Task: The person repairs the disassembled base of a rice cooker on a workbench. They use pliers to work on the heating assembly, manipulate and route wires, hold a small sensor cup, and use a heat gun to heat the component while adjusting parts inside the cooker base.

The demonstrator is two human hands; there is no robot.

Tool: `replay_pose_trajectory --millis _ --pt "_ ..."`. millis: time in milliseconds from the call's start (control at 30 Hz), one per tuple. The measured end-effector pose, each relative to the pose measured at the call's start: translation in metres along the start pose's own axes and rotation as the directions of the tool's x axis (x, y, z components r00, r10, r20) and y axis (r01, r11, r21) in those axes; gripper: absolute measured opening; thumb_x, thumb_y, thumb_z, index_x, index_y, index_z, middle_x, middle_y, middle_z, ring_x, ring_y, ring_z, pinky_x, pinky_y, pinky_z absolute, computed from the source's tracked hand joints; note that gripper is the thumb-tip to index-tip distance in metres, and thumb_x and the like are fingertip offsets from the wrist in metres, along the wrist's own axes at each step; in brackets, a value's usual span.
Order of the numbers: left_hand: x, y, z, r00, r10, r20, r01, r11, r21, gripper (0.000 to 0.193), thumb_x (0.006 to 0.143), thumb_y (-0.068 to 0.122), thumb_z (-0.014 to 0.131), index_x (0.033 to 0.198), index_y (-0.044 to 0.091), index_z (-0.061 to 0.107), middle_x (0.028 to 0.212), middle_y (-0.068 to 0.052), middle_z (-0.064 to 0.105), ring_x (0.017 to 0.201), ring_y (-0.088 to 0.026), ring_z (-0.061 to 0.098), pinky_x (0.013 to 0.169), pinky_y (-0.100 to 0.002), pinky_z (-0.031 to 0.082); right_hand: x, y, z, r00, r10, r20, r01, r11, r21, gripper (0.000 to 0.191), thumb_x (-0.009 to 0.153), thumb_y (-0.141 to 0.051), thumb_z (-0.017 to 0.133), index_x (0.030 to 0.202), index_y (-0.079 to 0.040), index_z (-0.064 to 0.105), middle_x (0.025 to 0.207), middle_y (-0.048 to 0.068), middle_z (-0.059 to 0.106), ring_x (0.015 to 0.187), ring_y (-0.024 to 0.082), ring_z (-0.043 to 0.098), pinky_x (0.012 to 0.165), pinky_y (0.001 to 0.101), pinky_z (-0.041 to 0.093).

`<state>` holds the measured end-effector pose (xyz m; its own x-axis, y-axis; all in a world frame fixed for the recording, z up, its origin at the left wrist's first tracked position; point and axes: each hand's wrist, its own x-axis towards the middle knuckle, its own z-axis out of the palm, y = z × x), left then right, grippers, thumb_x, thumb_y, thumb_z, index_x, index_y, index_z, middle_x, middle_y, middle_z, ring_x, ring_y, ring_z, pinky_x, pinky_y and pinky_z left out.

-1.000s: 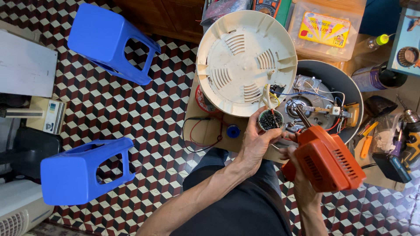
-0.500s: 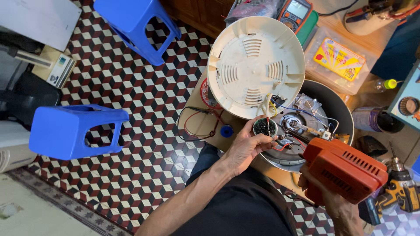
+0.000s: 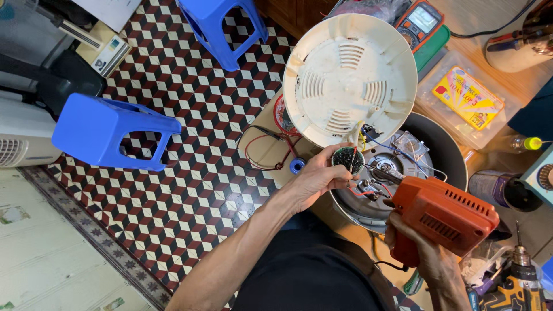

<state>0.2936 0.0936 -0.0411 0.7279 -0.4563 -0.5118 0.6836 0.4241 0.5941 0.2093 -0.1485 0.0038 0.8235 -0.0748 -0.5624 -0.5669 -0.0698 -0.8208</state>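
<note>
Your left hand (image 3: 314, 179) pinches the small round dark circuit board (image 3: 348, 159) at the open metal cooker base's (image 3: 403, 173) left rim. Your right hand (image 3: 429, 259), fingers wrapped around the orange pistol-shaped soldering gun (image 3: 443, 216), sits to the board's right, its thin tip (image 3: 377, 171) slanting up-left toward the board.

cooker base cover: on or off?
Off. The cream cover lies tipped beside the open pot, wiring exposed. Left hand holds a round part; right hand an orange tool.

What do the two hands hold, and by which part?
The left hand holds a small round dark part by its rim. The right hand grips the orange soldering gun by its handle.
</note>
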Motion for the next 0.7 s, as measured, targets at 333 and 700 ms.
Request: replay_pose_trajectory --millis 333,700 --pt "0.001 0.005 -0.002 0.997 -0.043 -0.059 0.044 0.999 0.014 0.079 0.085 0.006 0.067 0.156 0.004 0.034 0.114 -0.017 0.066 0.093 -0.019 0.072 0.085 -0.027 0.061 0.017 -0.005 0.000 0.998 0.055 0.030 -0.052 0.995 -0.080 0.024 0.084 -0.025 0.073 0.088 -0.001 0.068 0.061 0.011 0.064 0.050 0.019 0.060 0.046 0.0338 0.049" --pt "-0.001 0.012 0.005 0.990 -0.019 -0.141 0.047 0.979 0.197 0.074 0.082 0.007 0.064 0.152 0.002 0.040 0.108 -0.014 0.066 0.090 -0.017 0.072 0.083 -0.026 0.060 0.025 0.003 -0.006 0.997 0.014 0.082 -0.003 0.991 -0.137 0.028 0.082 -0.027 0.076 0.076 -0.001 0.070 0.060 0.010 0.066 0.049 0.018 0.059 0.047 0.0332 0.048"
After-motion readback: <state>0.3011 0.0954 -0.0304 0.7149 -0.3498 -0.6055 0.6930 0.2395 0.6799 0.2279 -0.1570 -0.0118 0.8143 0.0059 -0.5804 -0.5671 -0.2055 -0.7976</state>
